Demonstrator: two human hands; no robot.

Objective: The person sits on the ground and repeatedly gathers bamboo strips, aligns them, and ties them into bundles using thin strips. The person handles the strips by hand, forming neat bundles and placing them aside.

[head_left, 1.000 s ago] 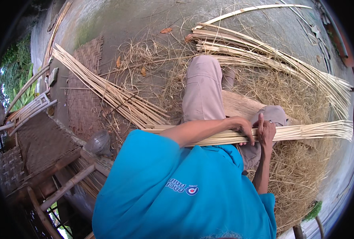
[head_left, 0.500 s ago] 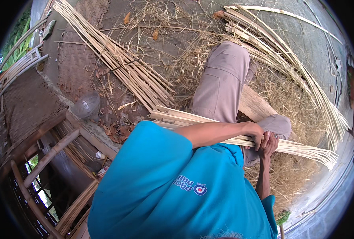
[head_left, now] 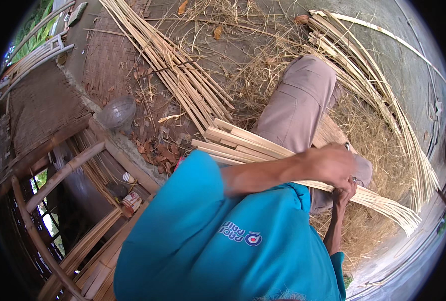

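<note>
A bundle of pale split bamboo strips (head_left: pixel 253 146) lies across my lap. Its left ends are spread in steps and its thin right ends fan out over the straw-like shavings. My right hand (head_left: pixel 345 191) is closed around the bundle beside my knee. Just above it, my left hand (head_left: pixel 333 163) is over the strips at the end of my outstretched forearm. Motion smears its fingers, so I cannot make out whether it grips anything. Under my bent leg a wooden board (head_left: pixel 329 131) shows in part.
Another pile of bamboo strips (head_left: pixel 182 75) lies at the upper left, on woven matting. A curved bundle of strips (head_left: pixel 383 95) stretches along the right. Curly shavings (head_left: pixel 383 150) surround my legs. At left are a clear bowl (head_left: pixel 117 113) and a bamboo frame (head_left: pixel 65 175).
My left hand has lifted slightly off its earlier place beside the right hand and is now blurred. The bundle's left ends sit more spread apart. The whole view has shifted a little.
</note>
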